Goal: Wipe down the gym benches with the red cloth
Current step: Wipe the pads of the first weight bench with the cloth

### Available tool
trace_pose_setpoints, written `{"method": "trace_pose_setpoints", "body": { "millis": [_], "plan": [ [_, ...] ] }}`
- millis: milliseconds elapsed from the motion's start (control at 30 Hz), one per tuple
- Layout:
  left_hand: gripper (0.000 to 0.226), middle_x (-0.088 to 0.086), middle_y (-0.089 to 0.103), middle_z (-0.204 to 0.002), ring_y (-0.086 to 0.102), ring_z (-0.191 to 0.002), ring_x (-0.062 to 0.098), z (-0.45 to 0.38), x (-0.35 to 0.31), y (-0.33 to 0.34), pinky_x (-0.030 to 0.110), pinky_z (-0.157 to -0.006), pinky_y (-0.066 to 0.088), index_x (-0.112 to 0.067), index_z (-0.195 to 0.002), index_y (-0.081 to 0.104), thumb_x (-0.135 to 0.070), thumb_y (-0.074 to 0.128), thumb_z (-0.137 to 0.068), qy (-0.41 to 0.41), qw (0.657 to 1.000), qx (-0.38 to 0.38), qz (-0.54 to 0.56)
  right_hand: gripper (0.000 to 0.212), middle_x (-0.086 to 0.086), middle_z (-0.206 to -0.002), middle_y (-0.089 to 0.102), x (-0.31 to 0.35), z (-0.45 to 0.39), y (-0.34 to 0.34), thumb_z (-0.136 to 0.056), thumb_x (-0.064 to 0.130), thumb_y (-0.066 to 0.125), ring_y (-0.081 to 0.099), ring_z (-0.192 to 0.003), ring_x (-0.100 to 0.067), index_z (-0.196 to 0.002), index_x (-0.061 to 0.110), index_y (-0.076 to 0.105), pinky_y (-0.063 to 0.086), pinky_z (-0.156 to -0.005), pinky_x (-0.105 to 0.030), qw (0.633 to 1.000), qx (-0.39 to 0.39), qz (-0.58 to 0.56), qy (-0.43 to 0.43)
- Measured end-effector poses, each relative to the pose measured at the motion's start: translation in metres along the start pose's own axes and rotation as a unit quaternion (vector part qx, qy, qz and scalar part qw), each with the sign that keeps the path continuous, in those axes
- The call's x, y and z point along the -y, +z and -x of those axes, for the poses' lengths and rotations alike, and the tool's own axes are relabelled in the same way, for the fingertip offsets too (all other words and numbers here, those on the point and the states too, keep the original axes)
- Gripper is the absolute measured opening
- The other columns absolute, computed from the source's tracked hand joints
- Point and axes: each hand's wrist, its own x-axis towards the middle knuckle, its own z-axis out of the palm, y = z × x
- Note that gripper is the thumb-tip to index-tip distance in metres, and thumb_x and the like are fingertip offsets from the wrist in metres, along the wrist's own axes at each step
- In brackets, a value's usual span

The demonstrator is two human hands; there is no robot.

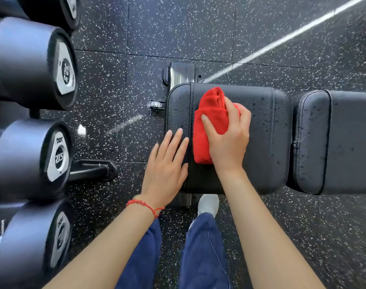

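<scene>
A folded red cloth (209, 126) lies on the black padded seat (265, 138) of a gym bench, near its left end. My right hand (228, 138) grips the cloth from above, thumb and fingers curled round its right side. My left hand (167, 165) rests flat on the seat's left edge with straight fingers, a red string bracelet on its wrist. Small droplets speckle the seat and the second black pad (349, 142) to the right, which is cut off by the frame edge.
A rack of large black dumbbells (36, 65) fills the left side, with its foot (92, 170) reaching toward the bench. The bench's metal frame (181, 74) sticks out behind the seat. Speckled black rubber floor lies all around. My legs and a white shoe (208, 204) stand at the bench's near edge.
</scene>
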Motion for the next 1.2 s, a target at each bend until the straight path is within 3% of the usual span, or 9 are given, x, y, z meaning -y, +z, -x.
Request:
{"method": "trace_pose_setpoints", "body": {
  "millis": [133, 300, 467, 733, 900, 1100, 1200],
  "plan": [
    [0.054, 0.014, 0.032, -0.148, 0.026, -0.137, 0.031, 0.0, -0.005, 0.001, 0.05, -0.1, 0.038, -0.004, -0.138, 0.041, -0.021, 0.039, -0.086, -0.014, 1.0, -0.002, -0.004, 0.048, -0.018, -0.112, 0.051, -0.002, -0.013, 0.001, -0.076, 0.025, 0.071, 0.044, -0.103, -0.014, -0.118, 0.006, 0.057, 0.019, -0.09, 0.004, 1.0, 0.014, -0.006, -0.021],
    [0.053, 0.014, 0.034, -0.147, 0.027, -0.136, 0.031, 0.0, -0.006, 0.0, 0.05, -0.1, 0.037, -0.004, -0.137, 0.041, -0.021, 0.039, -0.086, -0.016, 1.0, -0.002, -0.01, 0.048, -0.02, -0.116, 0.052, -0.01, 0.0, -0.009, -0.08, 0.034, 0.063, 0.044, -0.108, -0.017, -0.117, 0.003, 0.056, 0.032, -0.094, -0.015, 0.999, 0.032, -0.005, -0.019],
    [0.053, 0.015, 0.036, -0.147, 0.027, -0.135, 0.03, -0.001, -0.01, -0.004, 0.054, -0.101, 0.036, -0.004, -0.135, 0.043, -0.027, 0.039, -0.088, -0.027, 0.999, 0.004, -0.019, 0.046, -0.019, -0.117, 0.051, -0.029, 0.044, -0.037, -0.081, 0.032, 0.064, 0.045, -0.11, -0.016, -0.117, 0.004, 0.056, 0.029, -0.099, -0.012, 0.999, 0.052, -0.004, 0.0],
    [0.054, 0.014, 0.035, -0.147, 0.025, -0.137, 0.027, -0.003, -0.042, 0.005, 0.047, -0.107, 0.021, -0.006, -0.137, 0.04, -0.027, 0.042, -0.087, -0.003, 1.0, -0.027, -0.008, 0.047, -0.009, -0.122, 0.047, -0.046, 0.071, -0.058, -0.085, 0.036, 0.058, 0.046, -0.113, -0.015, -0.127, 0.02, 0.041, 0.042, -0.096, -0.035, 0.998, 0.063, -0.003, 0.009],
    [0.055, 0.015, 0.036, -0.147, 0.025, -0.137, 0.027, -0.009, -0.05, 0.017, 0.048, -0.109, 0.016, -0.006, -0.136, 0.044, -0.027, 0.042, -0.086, -0.005, 0.999, -0.026, -0.035, 0.049, -0.013, -0.122, 0.045, -0.047, 0.041, -0.055, -0.088, 0.032, 0.056, 0.047, -0.109, -0.018, -0.132, 0.029, 0.037, 0.04, -0.092, -0.028, 0.998, 0.06, -0.001, -0.017],
    [0.055, 0.015, 0.034, -0.147, 0.024, -0.138, 0.029, -0.01, -0.051, 0.023, 0.05, -0.109, 0.016, -0.007, -0.137, 0.041, -0.026, 0.041, -0.085, -0.007, 0.997, -0.037, -0.061, 0.041, -0.019, -0.119, 0.046, -0.047, -0.024, -0.047, -0.087, 0.026, 0.06, 0.05, -0.107, -0.025, -0.127, 0.019, 0.052, 0.033, -0.091, -0.022, 0.999, 0.047, 0.001, -0.01],
    [0.055, 0.015, 0.034, -0.148, 0.024, -0.138, 0.029, -0.011, -0.05, 0.025, 0.051, -0.109, 0.016, -0.007, -0.137, 0.04, -0.027, 0.042, -0.086, -0.004, 0.997, -0.041, -0.068, 0.041, -0.019, -0.12, 0.046, -0.051, -0.024, -0.05, -0.087, 0.025, 0.06, 0.046, -0.108, -0.02, -0.127, 0.018, 0.052, 0.028, -0.092, -0.012, 0.999, 0.045, -0.004, -0.013]
  ]
}}
